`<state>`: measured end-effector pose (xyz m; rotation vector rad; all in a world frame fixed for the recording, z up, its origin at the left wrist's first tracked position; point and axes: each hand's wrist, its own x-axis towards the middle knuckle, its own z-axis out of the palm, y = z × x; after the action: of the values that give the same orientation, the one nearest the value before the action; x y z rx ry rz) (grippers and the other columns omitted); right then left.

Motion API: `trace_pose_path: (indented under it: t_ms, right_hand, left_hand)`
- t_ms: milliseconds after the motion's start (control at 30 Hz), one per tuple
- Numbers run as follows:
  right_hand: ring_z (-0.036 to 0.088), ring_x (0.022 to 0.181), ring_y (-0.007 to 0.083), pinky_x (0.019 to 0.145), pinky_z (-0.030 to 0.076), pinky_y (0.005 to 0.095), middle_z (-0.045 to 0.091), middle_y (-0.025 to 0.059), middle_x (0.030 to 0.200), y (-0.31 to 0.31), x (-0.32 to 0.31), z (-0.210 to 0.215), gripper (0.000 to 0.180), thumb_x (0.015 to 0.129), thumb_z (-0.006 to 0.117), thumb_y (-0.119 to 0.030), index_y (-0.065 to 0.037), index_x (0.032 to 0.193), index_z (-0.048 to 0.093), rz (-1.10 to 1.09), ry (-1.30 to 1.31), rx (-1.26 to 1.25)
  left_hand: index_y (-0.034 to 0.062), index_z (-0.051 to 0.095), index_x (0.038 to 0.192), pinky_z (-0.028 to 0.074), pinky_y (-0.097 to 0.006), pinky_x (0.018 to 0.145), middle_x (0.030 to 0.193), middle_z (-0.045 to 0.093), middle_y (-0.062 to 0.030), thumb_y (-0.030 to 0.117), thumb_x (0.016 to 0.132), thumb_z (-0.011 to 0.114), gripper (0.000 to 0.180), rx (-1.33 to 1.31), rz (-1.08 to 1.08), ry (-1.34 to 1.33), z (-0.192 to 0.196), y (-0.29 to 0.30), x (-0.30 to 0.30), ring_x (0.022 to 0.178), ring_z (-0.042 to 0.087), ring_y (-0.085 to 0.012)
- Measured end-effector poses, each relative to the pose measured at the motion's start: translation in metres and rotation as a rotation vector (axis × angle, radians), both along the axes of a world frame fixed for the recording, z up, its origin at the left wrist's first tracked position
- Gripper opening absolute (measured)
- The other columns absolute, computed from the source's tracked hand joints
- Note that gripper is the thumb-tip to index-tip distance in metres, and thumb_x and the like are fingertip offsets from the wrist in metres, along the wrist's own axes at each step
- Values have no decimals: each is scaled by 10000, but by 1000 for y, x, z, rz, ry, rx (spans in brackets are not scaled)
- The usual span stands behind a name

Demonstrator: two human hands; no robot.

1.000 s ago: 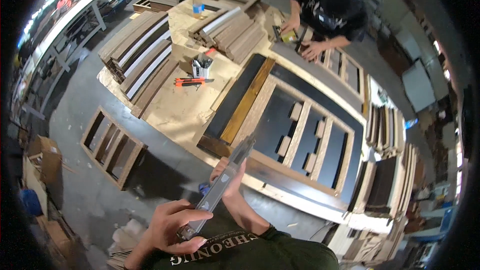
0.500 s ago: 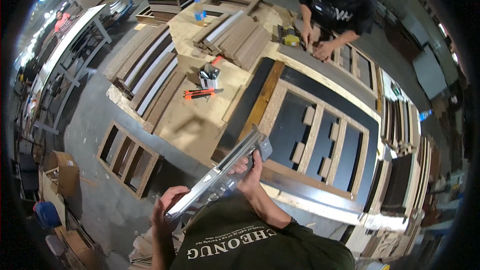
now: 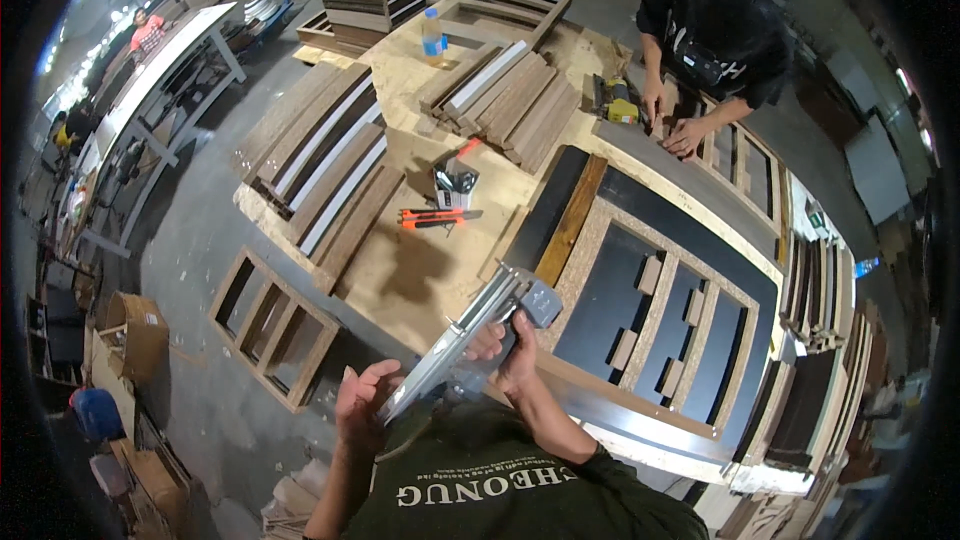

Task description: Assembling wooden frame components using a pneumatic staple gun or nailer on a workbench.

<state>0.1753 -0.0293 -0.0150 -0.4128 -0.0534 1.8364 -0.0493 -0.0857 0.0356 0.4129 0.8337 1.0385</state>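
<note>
Left hand (image 3: 362, 402) has loosened: a second ago its fingers clasped the rear end of the nail gun (image 3: 455, 347); now they're spread beside that end. Can't make out whether the palm still touches. Nail gun has rolled too, so its grey head (image 3: 541, 304) shows on the right, with the long metal magazine slanting down to the left.

Right hand (image 3: 517, 350) is wrapped round the body just behind the head, thumb up against it. Tool is in the air in front of my chest, near the close edge of the surface (image 3: 390, 315), left of the chipboard ladder frame (image 3: 648, 325) on its black panel (image 3: 598, 285).

Risks, my read: right hand seems to carry most of the weight, so a weak grip could let the tail swing down or the tool drop onto the panel and mark it. Careless squeeze near the trigger could fire it if air's on; can't see that from here. Nose points roughly across the surface, and a co-worker (image 3: 715, 30) leans over the far side.

Other change: co-worker's fingers were by the yellow-green power tool (image 3: 622, 108); now both hands are on the wood beside it.
</note>
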Motion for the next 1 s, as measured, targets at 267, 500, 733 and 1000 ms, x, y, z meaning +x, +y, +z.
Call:
trace_pose_path:
  t_ms: [267, 500, 733, 1000]
  right_hand:
    - [465, 534, 179, 606, 446, 340, 429, 23, 563, 15, -77, 7, 388, 884, 529, -443, -109, 706, 443, -102, -380, -117]
    - [523, 589, 184, 622, 483, 339, 482, 32, 603, 19, -121, -19, 330, 884, 571, -410, -117, 768, 470, -95, -287, -354]
    - [582, 904, 208, 788, 487, 358, 605, 53, 955, 61, -122, -73, 291, 845, 643, -271, -86, 1046, 544, -80, -459, -469]
    - [458, 1187, 180, 961, 394, 325, 517, 76, 1259, 9, -39, -29, 484, 909, 580, -249, -32, 1315, 430, -213, -926, -335]
  left_hand:
    - [6, 415, 1294, 430, -373, 900, 1096, 563, -134, 475, 951, 399, 580, 121, 64, 292, -20, 83, -25, 990, 559, -230]
    - [-35, 517, 1185, 473, -251, 763, 902, 627, -53, 145, 880, 606, 365, 36, -626, 251, -36, 131, -71, 837, 588, -109]
    - [9, 619, 955, 429, -297, 560, 716, 600, -60, 187, 788, 688, 253, 526, -524, 769, -136, 198, -72, 606, 533, -146]
    - [51, 589, 1139, 456, -444, 829, 1159, 530, -164, 163, 762, 655, 399, 1061, -453, 1471, -117, 211, -32, 989, 546, -365]
